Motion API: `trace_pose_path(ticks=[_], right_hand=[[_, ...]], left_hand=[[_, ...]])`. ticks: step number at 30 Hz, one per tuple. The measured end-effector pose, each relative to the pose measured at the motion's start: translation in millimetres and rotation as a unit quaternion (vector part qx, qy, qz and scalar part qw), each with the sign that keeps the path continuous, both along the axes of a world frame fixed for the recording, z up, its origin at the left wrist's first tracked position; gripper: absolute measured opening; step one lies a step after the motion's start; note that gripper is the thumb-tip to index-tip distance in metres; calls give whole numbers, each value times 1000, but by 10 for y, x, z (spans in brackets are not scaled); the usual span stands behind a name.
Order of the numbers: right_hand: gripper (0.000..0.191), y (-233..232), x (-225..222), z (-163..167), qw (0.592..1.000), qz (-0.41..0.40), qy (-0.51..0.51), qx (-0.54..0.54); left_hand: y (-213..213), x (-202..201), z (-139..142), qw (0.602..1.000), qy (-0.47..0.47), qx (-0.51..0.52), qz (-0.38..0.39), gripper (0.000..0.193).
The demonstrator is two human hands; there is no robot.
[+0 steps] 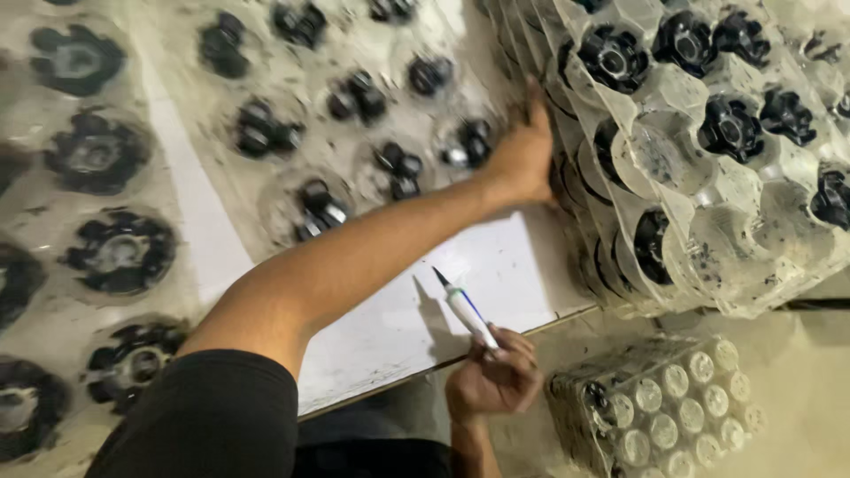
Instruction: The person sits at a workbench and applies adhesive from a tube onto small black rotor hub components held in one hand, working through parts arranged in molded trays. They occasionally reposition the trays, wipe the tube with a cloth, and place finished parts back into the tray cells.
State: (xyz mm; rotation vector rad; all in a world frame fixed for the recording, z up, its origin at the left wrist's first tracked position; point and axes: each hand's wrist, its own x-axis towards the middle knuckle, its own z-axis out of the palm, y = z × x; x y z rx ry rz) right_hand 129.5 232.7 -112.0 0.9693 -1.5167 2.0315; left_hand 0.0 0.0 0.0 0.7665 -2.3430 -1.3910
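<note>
On a white table (390, 327), left hand (522, 150) presses flat, gripping nothing, against stacked clear trays (620, 230) of black parts while right hand (491, 376) pinches a pen (465, 310), seemingly mid-count; marking would need the pen lowered.

white worktop (496, 265) above a pale, dusty floor (797, 372).

My left arm wears a short black sleeve (208, 412) ending above the elbow; forearm, wrists and both hands are bare, without gloves or jewellery.

Left hand's fingertips (531, 111) behind tray stack (620, 239)
</note>
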Motion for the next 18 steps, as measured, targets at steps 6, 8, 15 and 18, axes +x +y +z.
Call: trace_pose_path(ticks=[6, 8, 15, 18], right_hand=[[28, 899, -264, 246, 977, -161, 125, 63], [20, 1146, -300, 286, 938, -254, 154, 181], [27, 1431, -330, 324, 978, -7, -34, 203], [34, 1191, -46, 321, 994, 77, -66, 47]], left_hand=[[748, 245, 339, 942, -49, -282, -174, 56], [704, 595, 387, 946, 25, -284, -151, 42], [658, 2089, 491, 991, 112, -76, 1, 90], [734, 2319, 474, 994, 70, -76, 35, 89]])
